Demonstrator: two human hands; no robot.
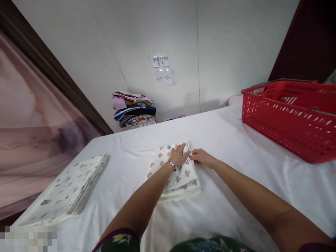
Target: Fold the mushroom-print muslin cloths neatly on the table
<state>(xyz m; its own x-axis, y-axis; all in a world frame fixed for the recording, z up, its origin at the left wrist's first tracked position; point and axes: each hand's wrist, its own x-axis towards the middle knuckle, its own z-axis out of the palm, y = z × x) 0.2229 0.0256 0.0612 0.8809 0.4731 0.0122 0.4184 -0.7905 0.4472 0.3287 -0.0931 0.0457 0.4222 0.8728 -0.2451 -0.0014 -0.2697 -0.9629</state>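
Note:
A folded white cloth [181, 178] with a grey mushroom print lies in the middle of the white table [236, 140]. My left hand [179, 155], with a bracelet at the wrist, lies flat on the cloth's far part, fingers stretched out. My right hand [200, 156] is at the cloth's far right edge, fingers closed in a pinch on the fabric.
A stack of folded white patterned cloths [68, 189] sits at the table's left edge. A red plastic basket [291, 115] stands at the right. A pile of folded colourful clothes [133, 110] rests by the wall, under two paper labels [162, 69]. A pink curtain [31, 126] hangs left.

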